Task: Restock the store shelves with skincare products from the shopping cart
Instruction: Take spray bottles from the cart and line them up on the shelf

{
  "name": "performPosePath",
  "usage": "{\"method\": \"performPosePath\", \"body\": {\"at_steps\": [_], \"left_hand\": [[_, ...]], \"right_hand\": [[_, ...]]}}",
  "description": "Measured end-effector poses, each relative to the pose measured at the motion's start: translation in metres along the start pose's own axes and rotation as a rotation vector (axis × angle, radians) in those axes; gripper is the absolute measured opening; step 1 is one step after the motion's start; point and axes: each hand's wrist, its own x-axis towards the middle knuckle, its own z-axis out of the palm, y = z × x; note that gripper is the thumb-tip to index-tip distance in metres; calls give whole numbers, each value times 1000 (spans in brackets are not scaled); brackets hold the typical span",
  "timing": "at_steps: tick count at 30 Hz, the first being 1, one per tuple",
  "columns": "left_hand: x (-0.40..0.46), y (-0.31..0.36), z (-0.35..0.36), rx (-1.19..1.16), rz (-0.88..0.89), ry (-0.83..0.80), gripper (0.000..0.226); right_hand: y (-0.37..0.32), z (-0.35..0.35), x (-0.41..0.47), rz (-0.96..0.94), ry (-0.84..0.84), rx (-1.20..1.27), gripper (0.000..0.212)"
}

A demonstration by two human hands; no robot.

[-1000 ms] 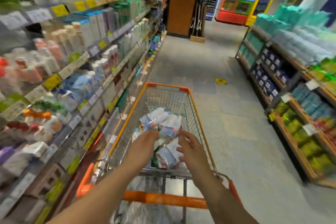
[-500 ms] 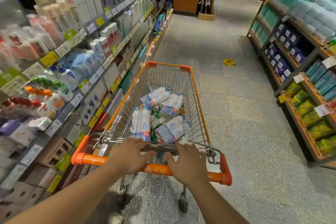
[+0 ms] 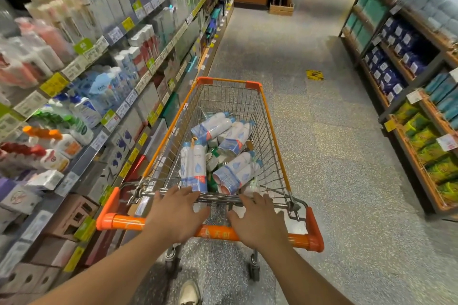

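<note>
White spray bottles [image 3: 224, 153] with blue caps and blue labels bearing a drop mark are seen lying in a loose heap inside the shopping cart [image 3: 273, 136]; one pair [image 3: 193, 167] is leaned upright near the rear wall of the basket, and some green and white packs are partly hidden under them. The cart is made of silver wire with orange trim and an orange handle [image 3: 124, 221]. The left hand [image 3: 177, 214] and the right hand [image 3: 260, 221] are laid over the handle with fingers spread and nearly straight, the fingertips reaching to the metal bar behind it; nothing is gripped. Store shelves [image 3: 81, 96] full of skincare boxes and bottles are placed just beside the cart on its left, and shelves [image 3: 409, 86] with blue and green packs stand across the speckled floor [image 3: 329, 156]
</note>
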Motion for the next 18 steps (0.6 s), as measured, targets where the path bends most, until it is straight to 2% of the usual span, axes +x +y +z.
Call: {"method": "performPosePath", "body": {"at_steps": [18], "left_hand": [[135,-24,-64,-12,82,-3,78]], "right_hand": [[-42,-52,123,63,-24,-17,75]]}}
